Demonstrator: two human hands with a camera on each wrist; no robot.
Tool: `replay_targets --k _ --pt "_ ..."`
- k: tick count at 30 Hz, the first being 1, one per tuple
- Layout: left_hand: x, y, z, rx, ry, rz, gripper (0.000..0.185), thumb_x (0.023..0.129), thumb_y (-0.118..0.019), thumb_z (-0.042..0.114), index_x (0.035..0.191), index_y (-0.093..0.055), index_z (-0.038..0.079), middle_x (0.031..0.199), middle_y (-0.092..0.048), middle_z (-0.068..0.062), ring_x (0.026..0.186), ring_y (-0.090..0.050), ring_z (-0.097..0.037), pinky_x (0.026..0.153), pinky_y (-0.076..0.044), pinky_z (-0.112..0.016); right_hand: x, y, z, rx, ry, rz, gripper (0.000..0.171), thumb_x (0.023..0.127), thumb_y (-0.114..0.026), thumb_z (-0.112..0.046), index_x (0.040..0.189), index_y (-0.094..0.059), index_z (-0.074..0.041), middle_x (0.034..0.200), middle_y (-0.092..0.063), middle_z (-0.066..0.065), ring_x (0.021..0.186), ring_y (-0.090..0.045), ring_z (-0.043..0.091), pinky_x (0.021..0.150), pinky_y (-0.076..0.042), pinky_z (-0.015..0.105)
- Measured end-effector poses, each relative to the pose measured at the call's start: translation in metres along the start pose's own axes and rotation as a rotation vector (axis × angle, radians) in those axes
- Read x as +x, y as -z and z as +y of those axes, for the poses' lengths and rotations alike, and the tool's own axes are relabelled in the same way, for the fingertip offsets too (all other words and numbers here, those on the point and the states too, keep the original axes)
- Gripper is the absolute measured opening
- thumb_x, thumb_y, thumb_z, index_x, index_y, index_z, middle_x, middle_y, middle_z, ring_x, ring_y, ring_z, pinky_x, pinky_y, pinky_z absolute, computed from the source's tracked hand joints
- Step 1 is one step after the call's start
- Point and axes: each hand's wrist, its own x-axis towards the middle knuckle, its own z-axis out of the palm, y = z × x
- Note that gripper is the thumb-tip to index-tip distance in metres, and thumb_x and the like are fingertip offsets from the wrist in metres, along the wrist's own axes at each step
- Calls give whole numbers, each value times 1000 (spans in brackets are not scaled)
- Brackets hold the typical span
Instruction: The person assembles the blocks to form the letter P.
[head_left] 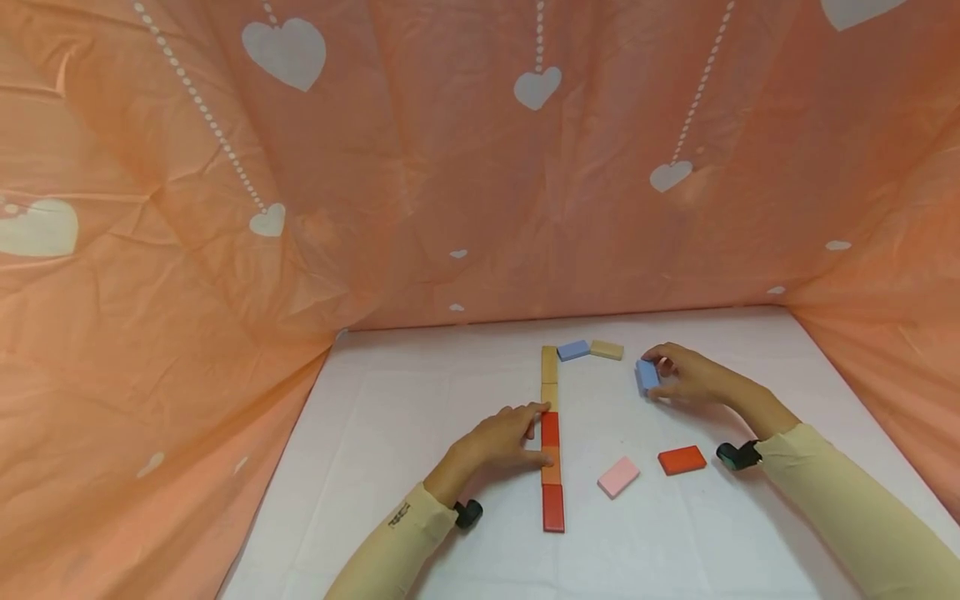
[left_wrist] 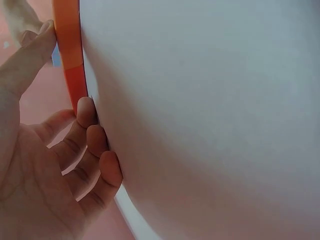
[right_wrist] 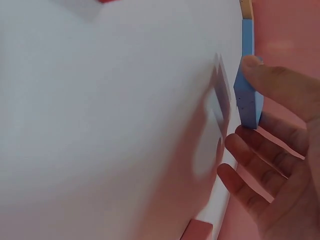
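A straight row of flat rectangular blocks runs away from the person. It has a red block at the near end, then an orange block, another red block and yellow blocks at the far end. My left hand rests along the row's left side, thumb on the orange block and index fingertip by the upper red block. Between thumb and fingers, my right hand pinches a blue block, held above the table with its shadow apart from it.
A second blue block and a yellow block extend rightward from the row's far end. Nearer lie a pink block and a loose red block. Orange cloth with hearts hangs behind the white table.
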Motion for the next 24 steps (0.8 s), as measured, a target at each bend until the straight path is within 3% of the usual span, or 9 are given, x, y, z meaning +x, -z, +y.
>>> replay_targets --k 11,24 --pt "0 0 0 -2 1 -3 91 91 -85 49 163 -44 13 96 -54 8 89 -48 -8 73 -40 -23 15 -1 -5 -17 -14 -24 65 90 -88 -22 139 -58 9 123 -62 23 112 -60 39 103 -50 61" --pt "1 0 -1 -2 -9 -2 91 90 -86 49 163 -45 12 95 -54 8 87 -48 -7 72 -39 -23 26 -3 -9 -60 48 -14 62 86 -91 -16 132 -61 12 114 -62 21 106 -61 38 98 -52 57"
